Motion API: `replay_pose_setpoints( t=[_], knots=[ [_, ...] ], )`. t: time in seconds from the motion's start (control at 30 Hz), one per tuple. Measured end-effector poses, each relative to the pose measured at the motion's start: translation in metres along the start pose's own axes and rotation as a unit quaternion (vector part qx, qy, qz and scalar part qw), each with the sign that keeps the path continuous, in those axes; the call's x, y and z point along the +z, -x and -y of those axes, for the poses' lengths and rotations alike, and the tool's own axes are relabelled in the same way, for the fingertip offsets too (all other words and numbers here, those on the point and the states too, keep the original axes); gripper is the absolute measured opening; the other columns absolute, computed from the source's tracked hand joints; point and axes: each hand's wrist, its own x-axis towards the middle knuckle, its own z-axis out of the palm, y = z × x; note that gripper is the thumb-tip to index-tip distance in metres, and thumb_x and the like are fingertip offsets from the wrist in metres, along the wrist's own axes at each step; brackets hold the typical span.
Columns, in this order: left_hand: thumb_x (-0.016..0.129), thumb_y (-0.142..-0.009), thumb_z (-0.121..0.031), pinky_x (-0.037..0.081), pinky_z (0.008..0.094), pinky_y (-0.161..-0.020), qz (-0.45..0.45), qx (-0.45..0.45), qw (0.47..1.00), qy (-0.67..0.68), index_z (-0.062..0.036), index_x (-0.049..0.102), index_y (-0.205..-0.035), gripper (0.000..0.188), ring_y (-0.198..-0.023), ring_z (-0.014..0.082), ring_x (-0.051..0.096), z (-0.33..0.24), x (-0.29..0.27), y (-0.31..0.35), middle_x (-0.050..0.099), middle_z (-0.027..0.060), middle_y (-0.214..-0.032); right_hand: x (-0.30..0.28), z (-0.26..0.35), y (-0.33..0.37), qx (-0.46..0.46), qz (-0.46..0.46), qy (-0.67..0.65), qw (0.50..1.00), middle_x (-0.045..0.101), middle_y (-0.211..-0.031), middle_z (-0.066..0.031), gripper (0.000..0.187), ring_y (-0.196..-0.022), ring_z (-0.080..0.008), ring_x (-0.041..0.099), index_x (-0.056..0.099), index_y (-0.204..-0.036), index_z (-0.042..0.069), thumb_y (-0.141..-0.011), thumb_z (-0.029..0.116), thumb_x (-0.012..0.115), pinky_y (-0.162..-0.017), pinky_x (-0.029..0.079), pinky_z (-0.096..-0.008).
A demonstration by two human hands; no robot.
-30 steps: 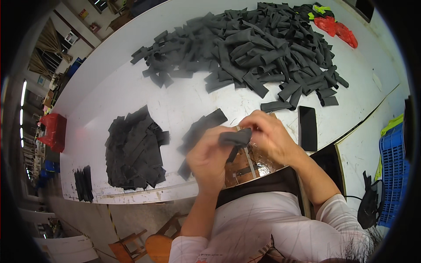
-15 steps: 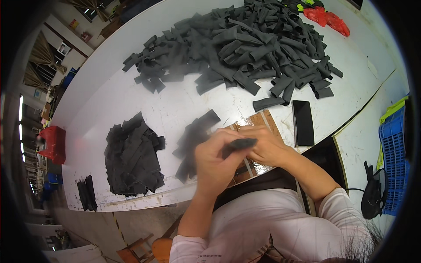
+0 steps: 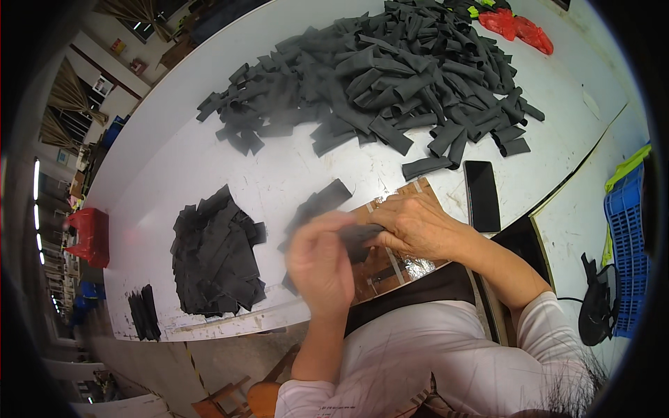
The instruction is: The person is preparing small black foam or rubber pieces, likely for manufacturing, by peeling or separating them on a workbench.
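Observation:
In front of me, over a brown taped cardboard piece [image 3: 376, 275], my right hand [image 3: 418, 224] pinches a dark grey fabric strip [image 3: 359, 238] between thumb and fingers. My left hand [image 3: 322, 268] is beside that strip's left end, its fingers smeared by motion, so whether it touches the strip cannot be made out. Just behind and left of it lie a few loose dark fabric strips [image 3: 326, 198], partly hidden by the hand. Farther left is a heap of flat dark strips [image 3: 216, 254].
A big pile of dark tube-like fabric pieces [image 3: 390, 76] covers the table's far side. To the right lie a black phone [image 3: 481, 196] and a blue crate [image 3: 631, 244]. A small row of dark strips [image 3: 143, 313] sits at the left edge, near a red container [image 3: 90, 237].
My left hand has moved left, away from my right hand. The strip now points left from my right hand, where before both hands were around it.

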Motion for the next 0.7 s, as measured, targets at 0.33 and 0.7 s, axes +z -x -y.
replay_pose_setpoints(
  t=[0.33,0.7],
  knots=[
    [0.049,-0.086,-0.009,0.040,0.0314,-0.081,-0.077,0.009,0.997,0.013,0.0033,0.051,-0.087,0.012,-0.084,0.0188,0.052,0.001,-0.015,0.009,0.056,0.0146,-0.090,0.030,-0.011,0.004,-0.008,-0.022,-0.040,0.999,0.055,-0.062,-0.0147,0.019,-0.058,-0.0321,0.054,0.058,-0.073,0.003,-0.075,0.022,0.058,-0.052,0.042,-0.0391],
    [0.050,-0.080,-0.009,0.044,0.0278,-0.070,-0.153,-0.056,0.851,-0.499,0.0041,0.053,-0.101,0.025,-0.076,0.0185,0.057,0.052,-0.124,-0.039,0.060,0.0133,-0.085,-0.066,-0.021,-0.076,0.108,-0.197,-0.159,0.961,0.050,-0.048,-0.0054,0.056,-0.045,-0.0110,0.048,0.055,-0.059,0.000,-0.082,0.050,0.044,-0.044,0.037,-0.0236]
  ],
)
